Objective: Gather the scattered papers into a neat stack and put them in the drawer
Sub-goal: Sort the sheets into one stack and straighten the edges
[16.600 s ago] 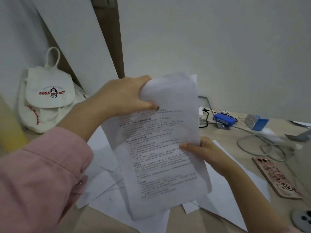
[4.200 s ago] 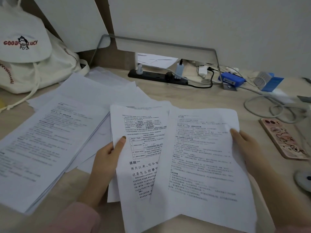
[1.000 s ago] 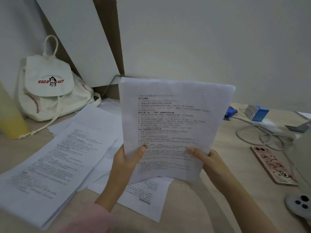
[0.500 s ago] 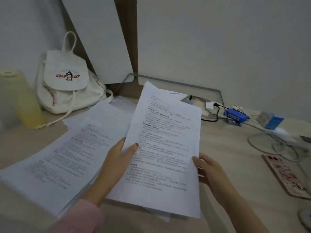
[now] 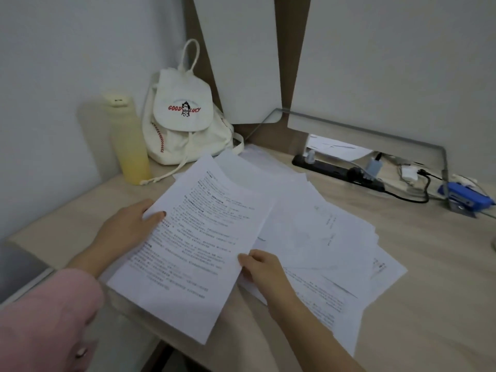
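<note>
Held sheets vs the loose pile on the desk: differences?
The held sheets are pinched at their edges by the left hand and right hand; the loose pile lies on the desk. The held sheets' top page shows dense print; the loose pile's top pages look mostly blank. The held sheets look squared; the loose pile is fanned out. Both are white paper.

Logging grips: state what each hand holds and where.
Both hold the printed sheets: the left hand grips their left edge, thumb on top; the right hand pinches their right edge.

I see the table [image 5: 429,264] carrying papers [image 5: 308,229] at centre, bottle [image 5: 131,149] and backpack [image 5: 185,130] at far-left corner, power strip [image 5: 335,171] along far edge.
</note>
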`<state>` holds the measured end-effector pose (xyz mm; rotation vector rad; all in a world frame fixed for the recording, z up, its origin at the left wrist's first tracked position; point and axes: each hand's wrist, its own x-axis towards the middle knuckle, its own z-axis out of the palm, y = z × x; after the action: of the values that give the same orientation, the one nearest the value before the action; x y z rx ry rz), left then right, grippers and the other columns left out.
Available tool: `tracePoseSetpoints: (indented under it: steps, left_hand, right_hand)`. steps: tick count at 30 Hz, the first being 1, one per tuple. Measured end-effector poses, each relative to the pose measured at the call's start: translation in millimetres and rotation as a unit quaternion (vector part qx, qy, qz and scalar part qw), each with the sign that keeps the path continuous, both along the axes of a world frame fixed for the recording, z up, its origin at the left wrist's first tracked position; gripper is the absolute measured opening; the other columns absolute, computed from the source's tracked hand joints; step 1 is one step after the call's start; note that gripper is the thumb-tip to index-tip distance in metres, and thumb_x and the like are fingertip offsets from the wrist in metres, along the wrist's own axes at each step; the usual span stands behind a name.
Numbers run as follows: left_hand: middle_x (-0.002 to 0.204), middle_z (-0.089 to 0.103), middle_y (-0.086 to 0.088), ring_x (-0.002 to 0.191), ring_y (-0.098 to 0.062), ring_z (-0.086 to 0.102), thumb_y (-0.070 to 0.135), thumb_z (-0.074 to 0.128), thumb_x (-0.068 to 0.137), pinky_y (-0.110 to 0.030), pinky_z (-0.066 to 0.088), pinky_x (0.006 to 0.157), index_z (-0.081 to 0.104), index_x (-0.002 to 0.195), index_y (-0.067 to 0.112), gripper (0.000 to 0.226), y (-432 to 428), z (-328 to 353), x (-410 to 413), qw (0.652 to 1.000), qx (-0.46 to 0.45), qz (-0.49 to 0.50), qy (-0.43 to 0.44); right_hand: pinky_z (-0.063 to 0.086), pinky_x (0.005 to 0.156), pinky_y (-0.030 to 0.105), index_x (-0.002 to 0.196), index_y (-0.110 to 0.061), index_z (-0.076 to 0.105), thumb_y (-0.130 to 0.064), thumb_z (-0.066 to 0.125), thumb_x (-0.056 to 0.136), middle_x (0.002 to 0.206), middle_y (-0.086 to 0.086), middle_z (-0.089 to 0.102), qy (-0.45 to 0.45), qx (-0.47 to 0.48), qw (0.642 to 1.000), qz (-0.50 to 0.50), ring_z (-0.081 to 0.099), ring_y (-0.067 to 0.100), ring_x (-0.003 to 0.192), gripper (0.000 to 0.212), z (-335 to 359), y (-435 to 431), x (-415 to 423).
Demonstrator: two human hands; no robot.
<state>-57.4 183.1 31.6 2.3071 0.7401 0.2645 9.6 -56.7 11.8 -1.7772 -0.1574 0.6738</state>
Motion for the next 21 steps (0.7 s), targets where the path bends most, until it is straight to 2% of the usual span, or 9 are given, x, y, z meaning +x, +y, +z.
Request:
tracePoseSetpoints:
  steps: [2,5,7,10,13,15,17,19,21]
  left_hand:
    - [0.110,0.058,-0.007,0.098,-0.023,0.055,0.033,0.048,0.094,-0.033,0.039,0.077,0.061,0.102,0.015,0.023,11,-11,6,0.999,0.028,-0.001,0.018]
    - [0.130,0.046,-0.011,0.114,-0.026,0.048,0.034,0.048,0.093,-0.039,0.040,0.093,0.056,0.115,0.009,0.034,29,-27,14,0.995,0.068,-0.003,0.076]
    - [0.133,0.044,-0.011,0.116,-0.028,0.047,0.036,0.049,0.092,-0.043,0.040,0.098,0.053,0.121,0.011,0.039,35,-33,18,0.994,0.057,-0.002,0.098]
    - [0.125,0.048,-0.009,0.109,-0.027,0.050,0.041,0.053,0.088,-0.045,0.043,0.095,0.053,0.118,0.016,0.039,37,-32,23,0.990,0.053,0.002,0.131]
    - [0.128,0.046,-0.007,0.116,-0.026,0.049,0.044,0.061,0.082,-0.041,0.042,0.098,0.045,0.127,0.015,0.056,41,-30,29,0.986,0.022,0.015,0.163]
    - [0.115,0.051,-0.006,0.109,-0.025,0.052,0.045,0.063,0.081,-0.037,0.044,0.090,0.046,0.123,0.009,0.058,43,-28,31,0.981,-0.010,0.030,0.192]
    - [0.083,0.051,-0.002,0.077,-0.021,0.054,0.044,0.063,0.082,-0.029,0.039,0.065,0.055,0.093,0.006,0.040,44,-24,29,0.979,-0.063,0.031,0.191]
    - [0.063,0.048,-0.004,0.056,-0.018,0.044,0.039,0.063,0.083,-0.027,0.029,0.052,0.053,0.064,0.009,0.037,40,-19,25,0.976,-0.118,0.033,0.181]
    - [0.058,0.047,-0.004,0.050,-0.017,0.042,0.034,0.063,0.085,-0.024,0.030,0.046,0.055,0.061,0.009,0.036,34,-18,19,0.971,-0.163,0.040,0.172]
  right_hand:
    - [0.032,0.063,0.026,0.060,-0.011,0.039,-0.006,0.053,0.084,0.057,0.003,0.040,0.008,-0.003,1.000,-0.017,0.036,0.016,0.057,0.028,0,12,-3]
    - [0.041,0.072,0.027,0.052,-0.014,0.039,-0.004,0.053,0.080,0.049,-0.005,0.038,0.035,-0.002,0.999,-0.036,0.033,0.013,0.054,0.033,0,18,-5]
    - [0.044,0.083,0.030,0.063,-0.003,0.046,-0.008,0.054,0.076,0.065,0.006,0.044,0.052,0.009,0.998,-0.022,0.038,0.018,0.066,0.016,3,18,-7]
    - [0.052,0.081,0.032,0.087,0.009,0.059,-0.008,0.056,0.080,0.089,0.021,0.065,0.089,0.043,0.995,-0.014,0.056,0.023,0.078,0.019,0,15,-3]
    - [0.054,0.074,0.029,0.097,0.007,0.062,0.001,0.052,0.087,0.098,0.016,0.069,0.168,0.097,0.981,-0.018,0.065,0.023,0.081,0.015,2,13,1]
    - [0.053,0.074,0.031,0.098,0.008,0.063,0.002,0.052,0.086,0.106,0.023,0.067,0.203,0.114,0.972,-0.034,0.062,0.026,0.081,0.017,5,15,2]
    - [0.050,0.065,0.028,0.098,0.008,0.064,0.000,0.054,0.086,0.111,0.027,0.065,0.205,0.104,0.972,-0.048,0.059,0.026,0.079,0.018,5,17,3]
    - [0.050,0.050,0.021,0.103,0.003,0.063,-0.001,0.052,0.088,0.099,0.018,0.069,0.200,0.105,0.973,-0.044,0.060,0.023,0.072,0.019,4,20,1]
    - [0.050,0.044,0.017,0.104,-0.007,0.061,0.000,0.049,0.090,0.089,0.005,0.067,0.184,0.119,0.975,-0.037,0.063,0.017,0.073,0.019,-2,22,-4]
